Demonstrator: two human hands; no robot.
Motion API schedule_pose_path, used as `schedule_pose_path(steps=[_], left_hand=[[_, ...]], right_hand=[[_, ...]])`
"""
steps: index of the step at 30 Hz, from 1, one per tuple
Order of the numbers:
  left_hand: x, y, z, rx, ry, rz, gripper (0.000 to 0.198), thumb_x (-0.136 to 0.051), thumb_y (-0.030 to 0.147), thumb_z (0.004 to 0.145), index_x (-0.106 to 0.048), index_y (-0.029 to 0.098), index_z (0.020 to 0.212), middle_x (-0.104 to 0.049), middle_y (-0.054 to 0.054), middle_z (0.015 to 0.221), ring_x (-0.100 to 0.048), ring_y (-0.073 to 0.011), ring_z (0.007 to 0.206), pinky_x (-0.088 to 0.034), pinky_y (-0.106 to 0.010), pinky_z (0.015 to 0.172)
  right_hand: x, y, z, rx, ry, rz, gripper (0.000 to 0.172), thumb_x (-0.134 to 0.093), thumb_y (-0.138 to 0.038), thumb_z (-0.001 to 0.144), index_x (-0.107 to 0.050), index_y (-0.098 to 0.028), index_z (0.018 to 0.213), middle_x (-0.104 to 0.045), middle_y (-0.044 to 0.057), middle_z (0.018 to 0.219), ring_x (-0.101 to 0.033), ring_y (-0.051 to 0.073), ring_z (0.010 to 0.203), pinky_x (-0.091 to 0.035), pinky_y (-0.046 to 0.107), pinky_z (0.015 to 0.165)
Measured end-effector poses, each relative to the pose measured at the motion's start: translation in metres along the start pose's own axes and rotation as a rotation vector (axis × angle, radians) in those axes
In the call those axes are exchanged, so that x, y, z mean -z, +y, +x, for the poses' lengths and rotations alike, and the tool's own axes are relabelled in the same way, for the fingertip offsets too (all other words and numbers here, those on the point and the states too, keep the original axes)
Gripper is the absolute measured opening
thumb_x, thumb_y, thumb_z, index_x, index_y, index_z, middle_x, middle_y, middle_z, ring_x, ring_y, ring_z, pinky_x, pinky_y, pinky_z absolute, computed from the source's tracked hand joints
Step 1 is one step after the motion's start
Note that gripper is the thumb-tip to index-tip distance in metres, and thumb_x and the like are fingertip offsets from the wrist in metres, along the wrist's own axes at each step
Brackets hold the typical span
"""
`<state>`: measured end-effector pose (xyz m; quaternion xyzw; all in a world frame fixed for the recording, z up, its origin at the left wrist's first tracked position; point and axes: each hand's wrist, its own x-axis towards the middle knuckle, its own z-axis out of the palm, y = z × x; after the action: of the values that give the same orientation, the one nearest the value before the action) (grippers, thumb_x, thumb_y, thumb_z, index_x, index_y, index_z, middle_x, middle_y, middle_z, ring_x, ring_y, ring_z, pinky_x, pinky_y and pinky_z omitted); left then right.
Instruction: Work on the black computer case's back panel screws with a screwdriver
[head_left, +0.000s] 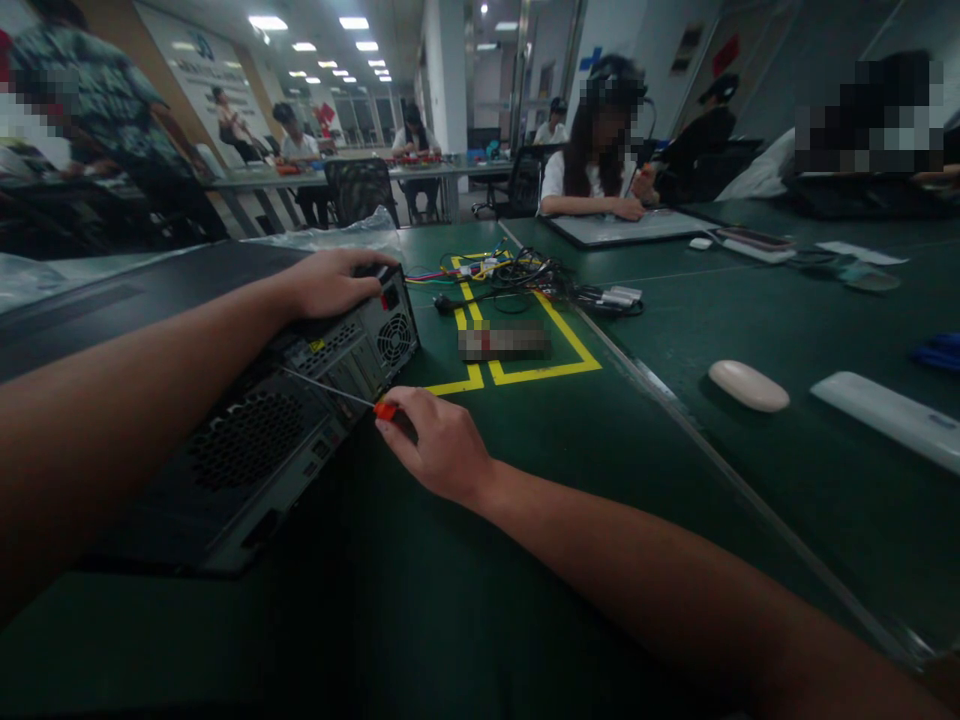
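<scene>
A black desktop computer case lies on its side on the green table, its rear panel with fan grille facing me. My left hand rests on the case's far top corner, fingers curled over the edge. My right hand is closed round the red handle of a screwdriver. Its thin metal shaft points left, and the tip touches the rear panel near the upper edge.
A tangle of cables lies inside a yellow taped rectangle beyond the case. A white mouse and white keyboard sit to the right. A seated person works at a grey tray across the table. Plastic wrap lies behind the case.
</scene>
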<state>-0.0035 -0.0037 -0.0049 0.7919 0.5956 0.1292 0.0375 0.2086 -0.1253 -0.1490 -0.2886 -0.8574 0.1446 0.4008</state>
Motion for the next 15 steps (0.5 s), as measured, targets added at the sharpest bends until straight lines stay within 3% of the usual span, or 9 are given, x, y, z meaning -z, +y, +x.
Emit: schedule_pose_path(steps=[15], left_hand=[[-0.0019, -0.0063, 0.0037, 0.004, -0.01, -0.025, 0.073, -0.054, 0.05, 0.08, -0.064, 0.025, 0.148, -0.071, -0.008, 0.135, -0.064, -0.0367, 0.121, -0.048, -0.049, 0.11]], right_hand=[[-0.0008, 0.0007, 0.0001, 0.004, 0.01, -0.026, 0.025, -0.05, -0.037, 0.108, -0.058, -0.02, 0.125, -0.073, 0.007, 0.11, -0.072, 0.02, 0.096, -0.054, 0.031, 0.082]])
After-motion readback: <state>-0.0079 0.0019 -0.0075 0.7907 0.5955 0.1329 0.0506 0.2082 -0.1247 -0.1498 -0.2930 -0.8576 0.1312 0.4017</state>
